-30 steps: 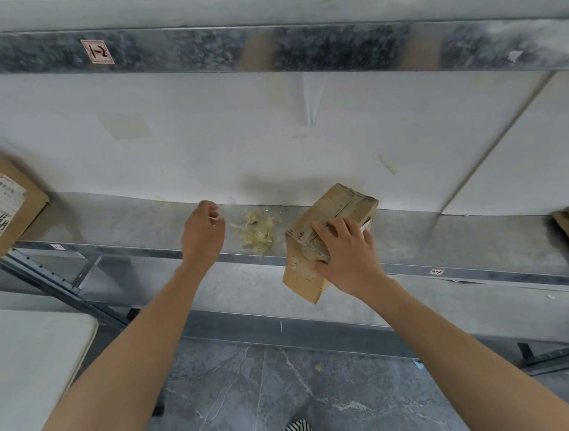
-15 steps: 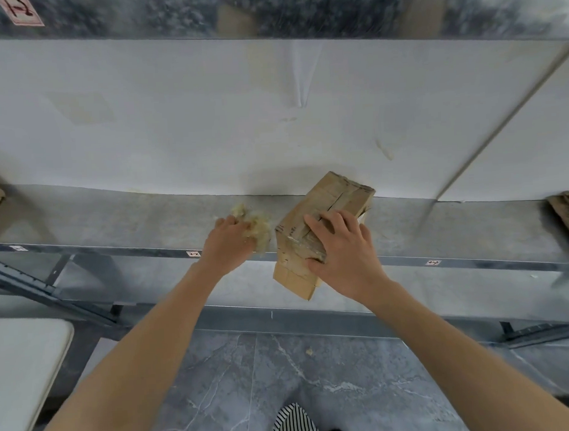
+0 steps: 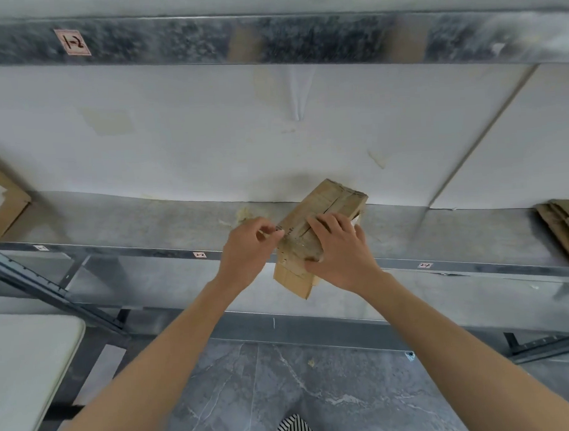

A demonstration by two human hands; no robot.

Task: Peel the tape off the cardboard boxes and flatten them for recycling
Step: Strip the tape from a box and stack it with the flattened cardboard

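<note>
Left hand [image 3: 245, 249] ditched the wad [image 3: 244, 214] at the box [image 3: 328, 200]'s 10 o'clock, now pinches its edge, right hand [image 3: 340, 255] gripping it; more peeling ahead.

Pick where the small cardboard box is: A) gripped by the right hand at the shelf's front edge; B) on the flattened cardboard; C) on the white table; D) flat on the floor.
A: the right hand grips the small cardboard box, tilted across the shelf edge, while the left hand pinches at its side.
</note>
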